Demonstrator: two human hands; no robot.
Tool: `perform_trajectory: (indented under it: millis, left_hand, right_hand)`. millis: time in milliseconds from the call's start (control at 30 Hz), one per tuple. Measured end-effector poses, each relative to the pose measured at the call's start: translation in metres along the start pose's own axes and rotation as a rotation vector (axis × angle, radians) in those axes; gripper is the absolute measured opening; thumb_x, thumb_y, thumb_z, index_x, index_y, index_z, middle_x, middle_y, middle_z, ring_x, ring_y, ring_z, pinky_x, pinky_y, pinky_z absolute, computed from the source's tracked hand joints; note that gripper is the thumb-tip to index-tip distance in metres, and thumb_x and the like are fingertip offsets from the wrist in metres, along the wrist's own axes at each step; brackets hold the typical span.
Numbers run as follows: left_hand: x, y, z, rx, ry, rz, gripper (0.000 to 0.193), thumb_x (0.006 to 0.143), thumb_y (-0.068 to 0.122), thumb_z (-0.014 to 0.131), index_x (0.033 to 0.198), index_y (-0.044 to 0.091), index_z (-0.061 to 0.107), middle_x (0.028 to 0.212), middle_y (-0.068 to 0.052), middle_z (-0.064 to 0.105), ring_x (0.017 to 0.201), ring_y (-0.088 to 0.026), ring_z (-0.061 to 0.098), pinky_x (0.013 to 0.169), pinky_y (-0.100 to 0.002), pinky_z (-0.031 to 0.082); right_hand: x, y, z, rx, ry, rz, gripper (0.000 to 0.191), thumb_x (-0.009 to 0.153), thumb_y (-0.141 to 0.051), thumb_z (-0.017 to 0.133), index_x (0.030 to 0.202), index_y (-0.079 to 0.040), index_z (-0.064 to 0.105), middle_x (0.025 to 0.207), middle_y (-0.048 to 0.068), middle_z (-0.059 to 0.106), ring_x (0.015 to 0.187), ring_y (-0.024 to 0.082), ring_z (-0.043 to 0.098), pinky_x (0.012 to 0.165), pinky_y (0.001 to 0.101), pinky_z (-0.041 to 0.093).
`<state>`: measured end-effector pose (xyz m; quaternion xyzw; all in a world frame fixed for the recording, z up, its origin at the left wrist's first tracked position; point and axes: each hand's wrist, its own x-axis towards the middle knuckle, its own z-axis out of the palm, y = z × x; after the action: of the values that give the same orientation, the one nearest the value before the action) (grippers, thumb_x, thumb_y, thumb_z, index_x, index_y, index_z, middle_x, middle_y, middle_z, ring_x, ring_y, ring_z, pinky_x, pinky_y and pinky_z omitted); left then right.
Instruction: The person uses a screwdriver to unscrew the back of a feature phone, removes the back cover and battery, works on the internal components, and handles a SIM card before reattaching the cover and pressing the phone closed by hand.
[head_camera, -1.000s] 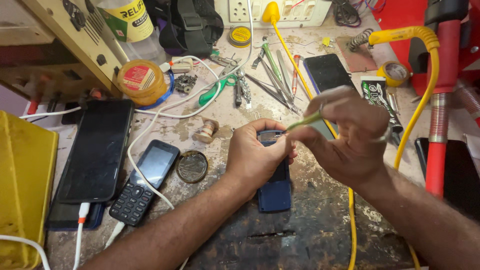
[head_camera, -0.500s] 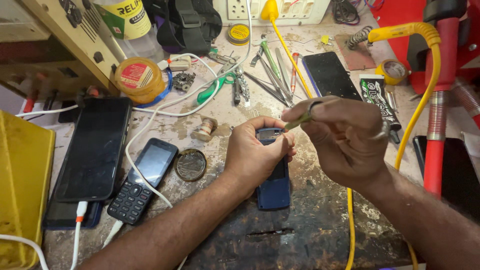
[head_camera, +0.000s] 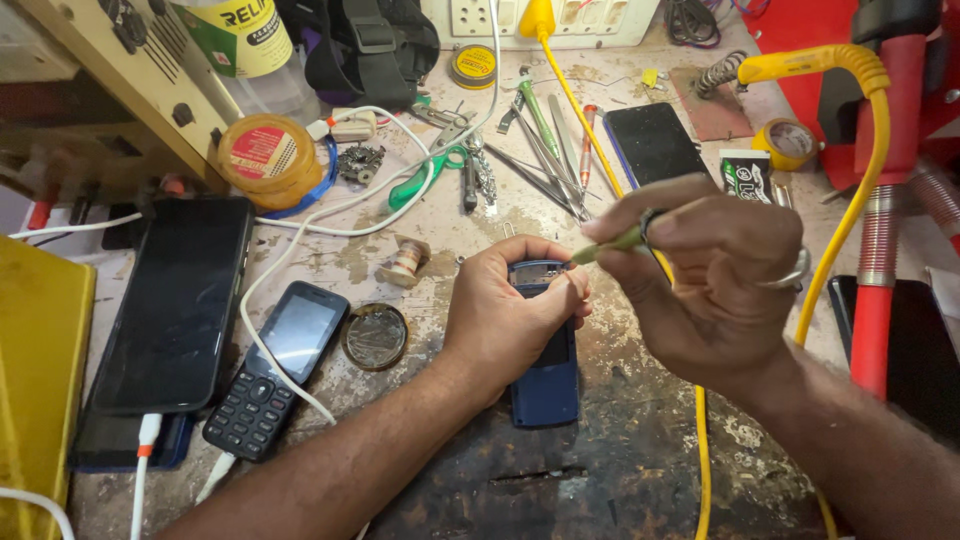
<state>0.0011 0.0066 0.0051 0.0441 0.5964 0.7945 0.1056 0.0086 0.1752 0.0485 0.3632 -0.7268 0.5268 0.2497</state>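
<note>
Far left: yellow case (head_camera: 35, 390) at the bench edge, then a large dark smartphone (head_camera: 175, 300) lying flat with a white cable (head_camera: 148, 440) plugged into its bottom end. Just beside it a small black keypad phone (head_camera: 275, 370), also cabled, and a round metal tin (head_camera: 375, 337) near it. None of these has moved over the last second.

Centre: your left hand (head_camera: 510, 320) is clenched around the top half of the blue handset (head_camera: 545, 375), pinning it flat on the worn bench (head_camera: 600, 470); the thumb side presses beside the open top end. The grip and the handset's place are the same as a second ago.

Right of that: your right hand (head_camera: 715, 270) grasps a slim green-handled tool (head_camera: 615, 243) in a pencil hold. This is what changed: a second ago the tool stood steeper and the hand sat higher over the phone; now the handle lies nearly level and its tip meets the handset's top edge. Whether the tip is inside the casing, I cannot tell. Judging from that, you have gone from lining up to working on the top end.

Far right: yellow cable (head_camera: 850, 215) and red stand (head_camera: 875, 310), unchanged.
</note>
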Motion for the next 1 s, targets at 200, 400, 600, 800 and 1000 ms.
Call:
perform_trajectory:
  millis: [200,400,600,800,1000]
  left_hand:
    - [-0.001,0.002,-0.001,0.023,-0.002,-0.016,0.017,0.087,0.011,0.076,0.097,0.000,0.067,0.075,-0.005,0.073,0.064,-0.009,0.070,0.059,-0.024,0.058]
    - [0.000,0.002,-0.001,-0.002,-0.024,-0.010,0.017,0.088,0.012,0.075,0.098,0.000,0.067,0.077,-0.005,0.073,0.066,-0.009,0.071,0.061,-0.024,0.059]
    - [0.000,-0.001,0.000,-0.005,-0.033,-0.010,0.018,0.089,0.011,0.075,0.100,0.000,0.067,0.077,-0.006,0.073,0.066,-0.010,0.071,0.061,-0.024,0.060]
    - [0.001,-0.004,-0.001,-0.032,-0.043,-0.036,0.019,0.089,0.011,0.075,0.101,0.001,0.065,0.079,-0.005,0.073,0.068,-0.010,0.072,0.062,-0.025,0.061]
    - [0.002,-0.004,-0.003,-0.001,-0.053,-0.016,0.021,0.088,0.010,0.075,0.104,0.001,0.066,0.082,-0.006,0.075,0.071,-0.010,0.073,0.064,-0.025,0.061]
  right_hand:
    - [0.010,-0.002,0.003,-0.135,-0.045,-0.091,0.058,0.093,0.001,0.073,0.129,-0.007,0.028,0.118,0.021,0.053,0.105,0.028,0.063,0.098,0.0376,0.060]
    - [0.010,-0.004,-0.003,0.005,-0.115,-0.001,0.053,0.096,0.007,0.062,0.134,-0.010,0.029,0.125,0.018,0.058,0.118,0.028,0.067,0.102,0.0366,0.062]
    - [0.005,0.002,-0.005,0.097,-0.041,0.027,0.056,0.098,0.004,0.072,0.132,-0.014,0.032,0.121,0.016,0.057,0.106,0.024,0.069,0.089,0.0333,0.063]
    - [0.004,0.009,-0.005,-0.070,-0.104,-0.097,0.063,0.093,-0.003,0.075,0.137,-0.015,0.032,0.120,0.017,0.057,0.111,0.024,0.067,0.089,0.0334,0.062]
    - [0.004,0.008,-0.003,0.018,-0.110,-0.001,0.058,0.099,0.004,0.067,0.141,-0.012,0.030,0.124,0.018,0.059,0.117,0.024,0.067,0.098,0.0361,0.060]
